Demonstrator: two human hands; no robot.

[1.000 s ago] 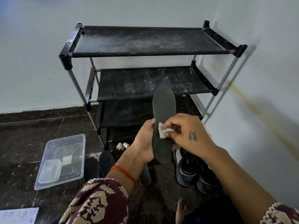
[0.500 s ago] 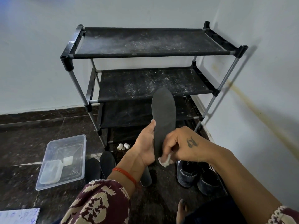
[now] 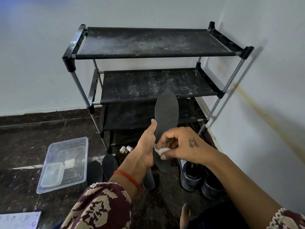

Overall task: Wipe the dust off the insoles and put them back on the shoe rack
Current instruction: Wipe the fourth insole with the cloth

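Shoe rack (image 3: pixel 148 87): it is the biggest thing, black, with dusty shelves, standing in the corner before me. The top and middle shelves hold nothing.
Floor (image 3: pixel 33 133): dark stone, it carries everything else.
Plastic tub (image 3: pixel 49 184): clear, it stands on the floor to my left, well apart from the rack. Inside lie a small clear lid and one white piece.
Shoes (image 3: pixel 191 177): a dark pair, side by side on the floor under my right wrist, near the right leg of the rack.
Other insoles (image 3: pixel 109 164): dark ones lie flat on the floor between the tub and the shoes; my left forearm hides part of them.
White caps (image 3: pixel 126 148): two small ones on the floor at the foot of the rack.
Insole (image 3: pixel 166 116): I hold it in the air in front of the lower shelves. Its long axis is nearly upright, the rounded toe points up, the heel points down to the floor. Its flat dark face looks at me.
Left hand (image 3: pixel 146 149): the fingers go behind the insole and the thumb lies straight up along its left edge, so I grip its lower half.
Right hand (image 3: pixel 179 146): the fingers are curled and pinch the cloth against the lower part of the insole.
Cloth (image 3: pixel 160 151): small, white, crumpled, touching the face of the insole.
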